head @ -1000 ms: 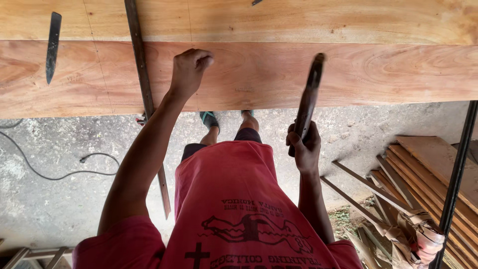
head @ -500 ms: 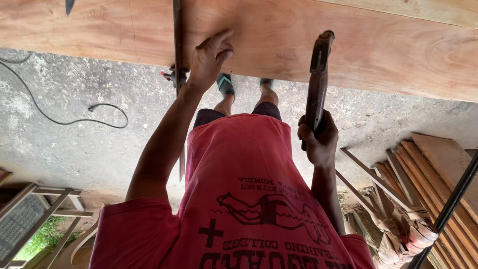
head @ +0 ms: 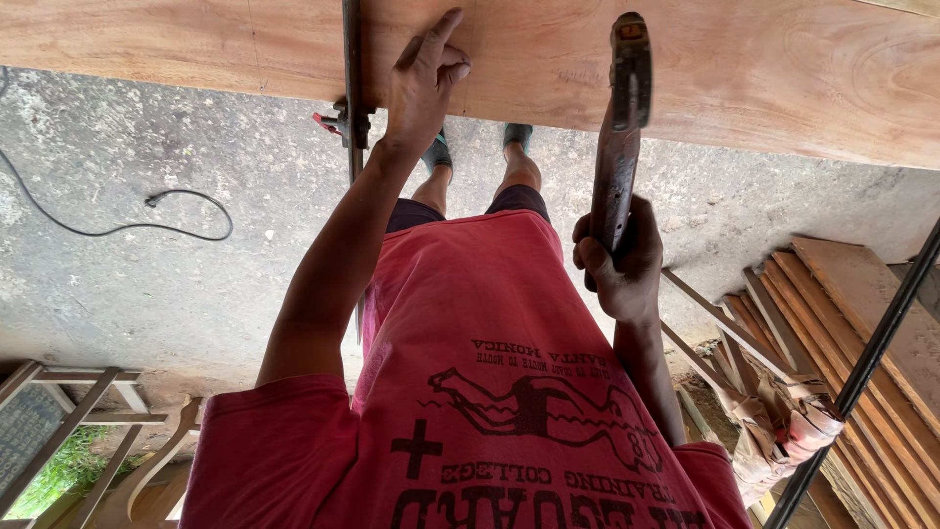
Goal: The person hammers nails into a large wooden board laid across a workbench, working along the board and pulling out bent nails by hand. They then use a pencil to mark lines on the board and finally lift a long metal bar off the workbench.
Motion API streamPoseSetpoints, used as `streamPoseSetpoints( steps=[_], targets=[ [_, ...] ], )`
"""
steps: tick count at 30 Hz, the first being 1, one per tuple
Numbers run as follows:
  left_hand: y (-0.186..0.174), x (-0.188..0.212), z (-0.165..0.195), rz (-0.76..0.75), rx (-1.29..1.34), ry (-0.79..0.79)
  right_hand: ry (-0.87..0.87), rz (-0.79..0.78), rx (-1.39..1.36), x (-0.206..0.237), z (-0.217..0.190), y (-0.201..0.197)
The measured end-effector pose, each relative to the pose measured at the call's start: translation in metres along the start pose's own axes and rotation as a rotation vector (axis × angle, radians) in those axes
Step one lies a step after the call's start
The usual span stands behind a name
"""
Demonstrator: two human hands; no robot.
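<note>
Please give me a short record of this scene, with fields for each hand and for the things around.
left hand: fingers pressed on the wooden board, beside a dark metal bar
right hand: gripping a hammer, head raised over the board
clothing: red printed shirt
ground: concrete, black cable
right side: stacked wood planks

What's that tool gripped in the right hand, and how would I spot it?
Start at the wide wooden board across the top. The right hand raises a hammer over it. Unlike the thin dark metal bar beside the left hand, it has a thick worn handle.
</note>
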State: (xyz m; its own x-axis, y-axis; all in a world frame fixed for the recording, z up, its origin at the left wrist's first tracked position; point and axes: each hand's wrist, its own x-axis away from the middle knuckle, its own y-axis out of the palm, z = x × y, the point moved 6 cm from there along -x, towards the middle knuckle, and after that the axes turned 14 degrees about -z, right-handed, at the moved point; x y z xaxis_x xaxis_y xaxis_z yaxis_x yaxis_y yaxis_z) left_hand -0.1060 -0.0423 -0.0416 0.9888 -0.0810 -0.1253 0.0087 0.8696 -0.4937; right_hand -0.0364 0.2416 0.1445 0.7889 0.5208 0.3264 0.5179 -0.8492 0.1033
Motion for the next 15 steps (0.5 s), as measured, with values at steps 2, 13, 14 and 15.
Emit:
streamPoseSetpoints(
  steps=[2, 13, 14, 15],
  targets=[
    [-0.002, 0.000, 0.009, -0.020, -0.111, 0.072, -0.095, -0.042, -0.122, -0.001, 0.003, 0.002],
    [-0.001, 0.004, 0.014, 0.017, -0.291, 0.149, 0.097, -0.025, 0.716, -0.028, 0.059, 0.019],
    [0.001, 0.005, 0.012, 0.022, -0.310, 0.169, 0.044, -0.024, 0.729, -0.028, 0.059, 0.026],
    [0.003, 0.007, 0.012, 0.029, -0.330, 0.191, -0.003, -0.018, 0.747, -0.030, 0.059, 0.033]
  ],
)
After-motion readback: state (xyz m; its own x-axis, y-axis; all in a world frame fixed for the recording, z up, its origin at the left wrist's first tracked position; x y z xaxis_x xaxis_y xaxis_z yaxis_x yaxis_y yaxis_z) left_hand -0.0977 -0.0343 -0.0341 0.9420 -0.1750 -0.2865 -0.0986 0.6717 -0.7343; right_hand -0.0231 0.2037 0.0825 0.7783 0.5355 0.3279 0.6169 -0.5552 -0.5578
